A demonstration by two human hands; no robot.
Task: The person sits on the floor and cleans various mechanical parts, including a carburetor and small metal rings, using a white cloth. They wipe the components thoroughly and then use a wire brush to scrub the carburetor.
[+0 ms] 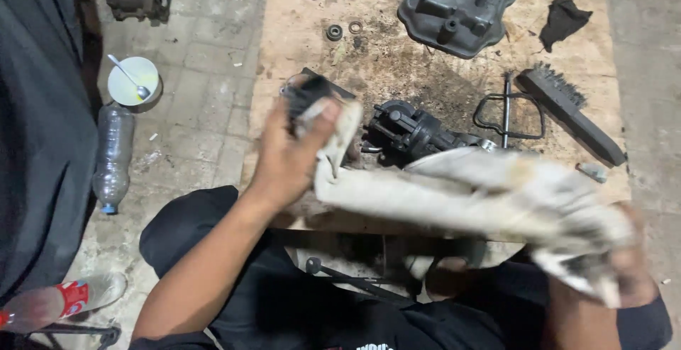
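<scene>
My left hand (287,158) grips a small dark metal part (306,96) together with one end of a dirty white rag (454,197). The rag stretches to the right, blurred by motion, and its other end is bunched in my right hand (624,265) near the lower right. Both hands hover over the near edge of a stained wooden board (418,73). A black greasy engine piece (404,130) lies on the board just behind the rag.
On the board sit a grey engine cover (457,6), a wire brush (567,112), a black gasket loop with a rod (507,112), a dark cloth (564,20) and small rings (334,32). On the paved floor at left: a bowl with spoon (133,80), plastic bottles (113,158).
</scene>
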